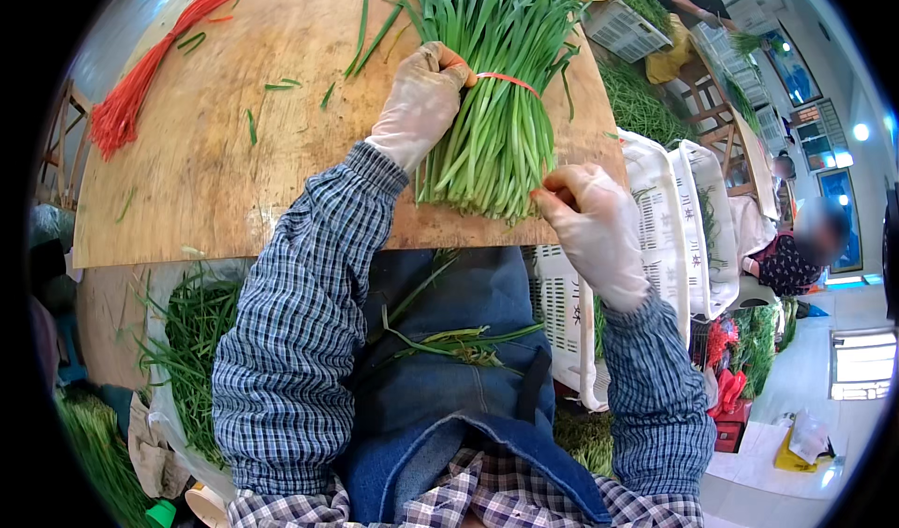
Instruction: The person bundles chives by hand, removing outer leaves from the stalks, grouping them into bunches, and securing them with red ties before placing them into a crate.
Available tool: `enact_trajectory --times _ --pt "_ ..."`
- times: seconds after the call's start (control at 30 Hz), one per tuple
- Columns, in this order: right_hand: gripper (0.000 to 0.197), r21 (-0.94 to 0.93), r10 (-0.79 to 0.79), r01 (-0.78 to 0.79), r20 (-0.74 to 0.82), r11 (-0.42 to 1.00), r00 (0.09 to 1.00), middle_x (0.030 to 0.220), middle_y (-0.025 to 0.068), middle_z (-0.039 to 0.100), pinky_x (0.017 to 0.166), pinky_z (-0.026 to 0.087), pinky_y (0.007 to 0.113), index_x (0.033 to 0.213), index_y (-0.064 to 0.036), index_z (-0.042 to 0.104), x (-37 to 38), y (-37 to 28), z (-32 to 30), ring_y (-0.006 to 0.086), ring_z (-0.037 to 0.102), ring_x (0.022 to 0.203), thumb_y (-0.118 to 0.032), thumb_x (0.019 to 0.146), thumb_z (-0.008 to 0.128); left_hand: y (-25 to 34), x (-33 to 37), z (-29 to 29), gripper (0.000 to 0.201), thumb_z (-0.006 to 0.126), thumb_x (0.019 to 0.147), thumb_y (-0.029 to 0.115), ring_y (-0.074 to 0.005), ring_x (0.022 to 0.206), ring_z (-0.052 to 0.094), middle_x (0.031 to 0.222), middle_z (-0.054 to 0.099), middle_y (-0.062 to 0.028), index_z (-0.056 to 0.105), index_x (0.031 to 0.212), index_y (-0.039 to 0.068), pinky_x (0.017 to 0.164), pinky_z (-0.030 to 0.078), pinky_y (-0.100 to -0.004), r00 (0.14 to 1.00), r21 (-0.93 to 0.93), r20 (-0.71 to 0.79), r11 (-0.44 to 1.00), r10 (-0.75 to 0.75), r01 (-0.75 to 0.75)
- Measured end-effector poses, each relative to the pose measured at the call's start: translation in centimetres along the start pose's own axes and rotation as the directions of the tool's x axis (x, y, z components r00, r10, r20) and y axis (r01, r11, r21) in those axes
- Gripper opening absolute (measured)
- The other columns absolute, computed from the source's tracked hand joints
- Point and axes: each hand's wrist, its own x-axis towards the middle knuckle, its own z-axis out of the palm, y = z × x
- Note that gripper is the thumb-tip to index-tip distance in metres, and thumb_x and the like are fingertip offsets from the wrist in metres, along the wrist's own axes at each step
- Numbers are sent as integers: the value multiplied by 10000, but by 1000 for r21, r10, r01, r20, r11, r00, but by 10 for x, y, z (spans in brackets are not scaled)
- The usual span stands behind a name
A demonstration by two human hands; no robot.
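- In the head view, a bunch of green stalks (496, 139) is seen lying on the wooden table (215, 186), near its front edge, leaves pointed away and cut ends toward the apron (449, 294).
- The bunch is encircled by a red band (508, 80).
- The band is gripped at its left side by the curled fingers of the gloved left hand (421, 102).
- The gloved right hand (596, 224) is held just beside the cut ends, its fingers bent; whether the tips are closed on anything cannot be told.
- Red strips (154, 69) are laid at the table's far left.
- White crates (658, 219) are placed right of the table.
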Motion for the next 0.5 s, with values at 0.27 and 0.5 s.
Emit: enact_trajectory --times 0.27,0.5 --pt "208 296 -384 327 156 897 910 582 71 440 440 408 322 630 -72 469 -55 -28 -12 234 500 504 -124 738 639 -6 -4 12 107 516 871 103 -35 468 400 584 470 38 562 781 68 429 341 -191 999 -77 9 996 -49 50" --pt "134 643 56 -185 216 743 975 791 64 623 556 470 248 863 -35 610 -34 9 -47 138 592 664 24 744 593 4 -1 -12 113 505 861 103 -52 442 403 558 463 23 558 773 56 412 324 -196 990 -75 84 990 -113 120"
